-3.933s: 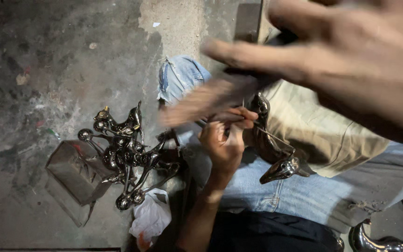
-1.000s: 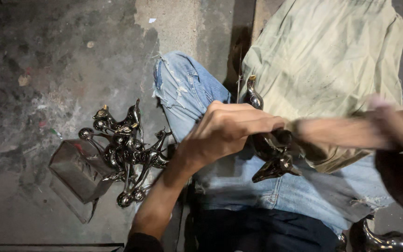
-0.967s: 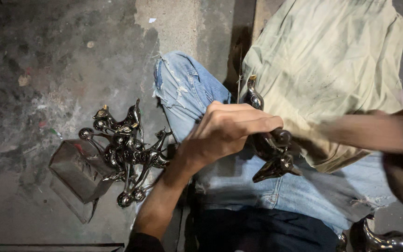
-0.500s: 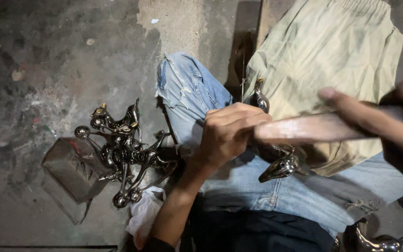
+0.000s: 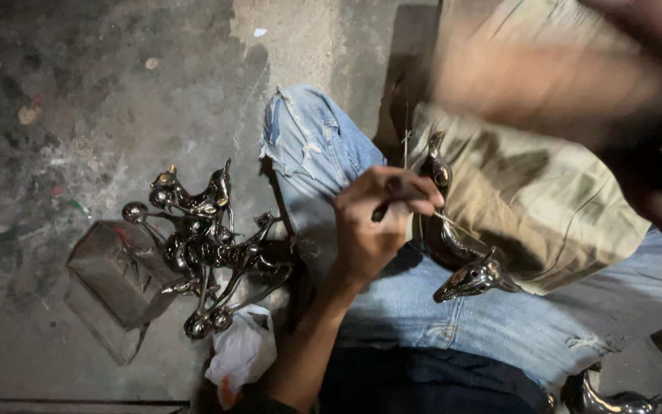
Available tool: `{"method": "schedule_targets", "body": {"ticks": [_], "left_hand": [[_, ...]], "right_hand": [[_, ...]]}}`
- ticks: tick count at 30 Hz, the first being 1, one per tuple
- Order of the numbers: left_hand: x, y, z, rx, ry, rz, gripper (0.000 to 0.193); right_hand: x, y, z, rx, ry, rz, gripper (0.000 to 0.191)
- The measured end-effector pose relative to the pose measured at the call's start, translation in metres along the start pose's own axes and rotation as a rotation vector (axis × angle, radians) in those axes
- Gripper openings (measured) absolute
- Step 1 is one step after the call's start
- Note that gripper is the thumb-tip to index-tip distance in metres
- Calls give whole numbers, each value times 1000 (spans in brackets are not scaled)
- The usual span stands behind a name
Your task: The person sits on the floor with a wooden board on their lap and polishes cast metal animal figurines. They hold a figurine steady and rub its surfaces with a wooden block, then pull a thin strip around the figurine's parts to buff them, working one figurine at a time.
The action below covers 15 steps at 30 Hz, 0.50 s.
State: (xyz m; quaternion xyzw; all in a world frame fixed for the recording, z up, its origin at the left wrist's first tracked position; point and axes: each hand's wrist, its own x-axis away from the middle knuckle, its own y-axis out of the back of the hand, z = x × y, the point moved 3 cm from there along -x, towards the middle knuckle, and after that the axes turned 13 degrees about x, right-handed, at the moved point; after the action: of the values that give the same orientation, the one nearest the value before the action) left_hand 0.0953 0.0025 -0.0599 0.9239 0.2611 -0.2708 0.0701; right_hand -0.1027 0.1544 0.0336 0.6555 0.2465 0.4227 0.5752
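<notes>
My left hand (image 5: 381, 222) reaches up from the lower middle of the view, forearm slanting across my jeans (image 5: 423, 307), wrist bent back, fingers curled tight around a thin dark tool (image 5: 392, 201) pinched between thumb and forefinger. Its tip points at the shiny metal figurine (image 5: 461, 257) lying on the tan cloth (image 5: 545, 199) over my lap, just beside my knuckles. My right hand (image 5: 576, 77) is a blur across the upper right, raised above the cloth; whether it grips anything I cannot tell. On the concrete floor (image 5: 78, 92) to my left sits a heap of polished metal figurines (image 5: 201, 245), touching a small dark box (image 5: 113, 268), with a white plastic bag (image 5: 243, 349) near it.
</notes>
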Motion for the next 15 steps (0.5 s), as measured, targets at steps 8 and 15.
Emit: {"method": "schedule_targets", "body": {"ticks": [8, 15], "left_hand": [[-2, -6, -7, 82, 122, -166, 13], [6, -10, -2, 202, 184, -279, 4]], "right_hand": [[-24, 34, 40, 693, 264, -163, 79], [-42, 48, 43, 416, 541, -431, 74]]}}
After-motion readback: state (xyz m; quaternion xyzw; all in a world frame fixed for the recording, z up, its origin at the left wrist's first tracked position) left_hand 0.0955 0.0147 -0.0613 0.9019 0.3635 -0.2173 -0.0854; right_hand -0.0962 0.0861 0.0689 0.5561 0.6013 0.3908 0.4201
